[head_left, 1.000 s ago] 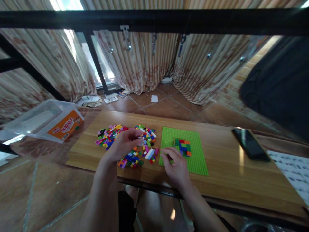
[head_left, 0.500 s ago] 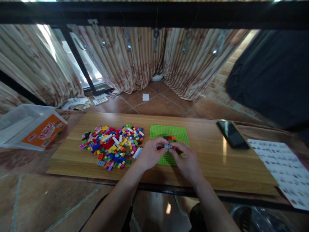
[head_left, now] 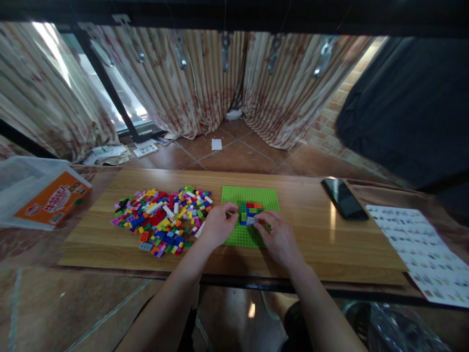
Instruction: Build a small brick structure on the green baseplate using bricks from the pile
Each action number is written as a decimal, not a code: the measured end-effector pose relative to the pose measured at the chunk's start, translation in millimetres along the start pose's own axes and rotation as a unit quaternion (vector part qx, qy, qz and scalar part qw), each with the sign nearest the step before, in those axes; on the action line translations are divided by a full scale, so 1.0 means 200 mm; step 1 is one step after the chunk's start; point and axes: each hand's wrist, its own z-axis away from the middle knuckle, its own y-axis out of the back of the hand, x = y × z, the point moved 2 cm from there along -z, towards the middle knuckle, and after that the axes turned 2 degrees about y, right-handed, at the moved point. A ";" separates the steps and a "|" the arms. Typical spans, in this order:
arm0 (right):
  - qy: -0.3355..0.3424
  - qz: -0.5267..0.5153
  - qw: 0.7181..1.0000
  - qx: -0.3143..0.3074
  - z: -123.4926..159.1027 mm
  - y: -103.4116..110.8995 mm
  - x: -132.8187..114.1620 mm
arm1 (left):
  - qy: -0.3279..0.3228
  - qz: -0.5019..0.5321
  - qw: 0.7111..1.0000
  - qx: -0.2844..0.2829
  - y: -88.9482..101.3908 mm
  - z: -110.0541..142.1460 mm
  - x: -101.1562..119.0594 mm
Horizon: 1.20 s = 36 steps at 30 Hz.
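A green studded baseplate [head_left: 252,193] lies on the wooden board, carrying a low block of toy bricks [head_left: 243,209] in green, blue, red and orange. At the near side of that block is a small grey brick [head_left: 251,221]. My right hand [head_left: 278,237] comes in from the right, its thumb and fingertips pinched at the grey brick, which rests against the other bricks. Just left of the block, my left hand [head_left: 219,227] hovers over the plate's edge with curled fingers, thumb and forefinger slightly apart and no brick visible between them.
Left of the plate spreads a pile of loose bricks [head_left: 161,215] in many colours. A clear plastic box with an orange label [head_left: 54,200] stands farther left. A black phone [head_left: 344,199] and a printed sheet [head_left: 417,249] lie to the right on the wooden board [head_left: 311,254] and beside it.
Both hands held the grey brick above the plate; now it is down against the brick block under my right fingers. My left hand has let go and moved left. The view has shifted slightly.
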 end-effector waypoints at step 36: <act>0.020 0.065 0.998 0.001 0.01 -0.03 0.00 | 0.068 -0.064 0.996 0.007 -0.10 0.01 0.06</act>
